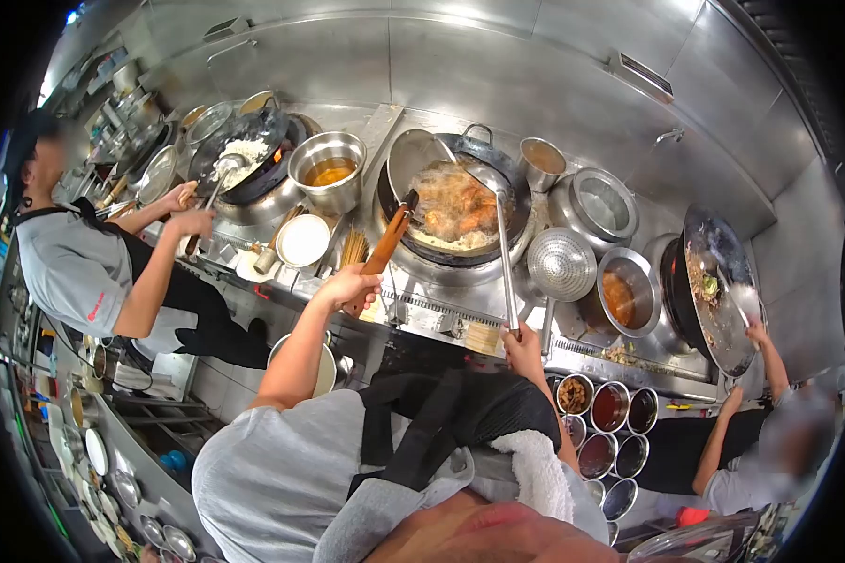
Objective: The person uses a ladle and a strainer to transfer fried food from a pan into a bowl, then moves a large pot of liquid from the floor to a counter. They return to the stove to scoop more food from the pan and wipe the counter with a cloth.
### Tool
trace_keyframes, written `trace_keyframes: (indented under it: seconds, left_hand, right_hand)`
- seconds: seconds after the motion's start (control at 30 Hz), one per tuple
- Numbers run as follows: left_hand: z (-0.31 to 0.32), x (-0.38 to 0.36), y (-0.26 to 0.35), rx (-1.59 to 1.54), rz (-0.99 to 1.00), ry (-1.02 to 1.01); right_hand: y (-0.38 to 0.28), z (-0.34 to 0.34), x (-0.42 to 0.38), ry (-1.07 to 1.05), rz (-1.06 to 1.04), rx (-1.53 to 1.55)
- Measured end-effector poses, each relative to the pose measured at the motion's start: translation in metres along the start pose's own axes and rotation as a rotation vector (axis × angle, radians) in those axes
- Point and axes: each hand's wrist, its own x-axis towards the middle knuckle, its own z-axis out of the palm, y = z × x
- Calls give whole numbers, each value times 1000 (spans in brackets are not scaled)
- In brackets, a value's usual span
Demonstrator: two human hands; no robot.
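Note:
My left hand (352,284) is closed around the wooden handle of a round strainer (411,155), whose head rests at the left side of the wok in front of me. My right hand (523,349) grips the long metal handle of a ladle (483,174); its bowl is over the far side of the same wok. Inside this black wok (514,167), browned food pieces (455,220) sit in bubbling, foamy oil with steam rising. A perforated skimmer (561,263) lies to the right of the wok, near my right hand. A bamboo brush (355,247) stands just beyond my left hand.
At left, a co-worker (94,235) works a wok (244,155) over flame. Another person (770,441) at right stirs a tilted wok (723,291). Pots of oil, including a steel pot (327,155), flank my wok. Several sauce containers (610,406) stand at my right side.

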Motion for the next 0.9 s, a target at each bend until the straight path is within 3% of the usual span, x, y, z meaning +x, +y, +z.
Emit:
trace_keyframes:
  seconds: [0.2,0.33,0.6,0.83,0.9]
  left_hand:
    - [15,22,0,-207,32,-136]
    - [11,-1,-11,-169,128,-129]
    - [-11,-64,-23,-249,86,-56]
    - [-16,-62,-30,-163,103,22]
    - [-11,-60,-25,-153,133,9]
  right_hand:
    - [-9,-5,-6,23,2,-26]
    - [-15,-11,-9,28,26,-23]
    - [-15,-5,-2,20,21,-36]
    - [-18,7,-5,-108,62,90]
    - [-11,6,-8,-235,65,182]
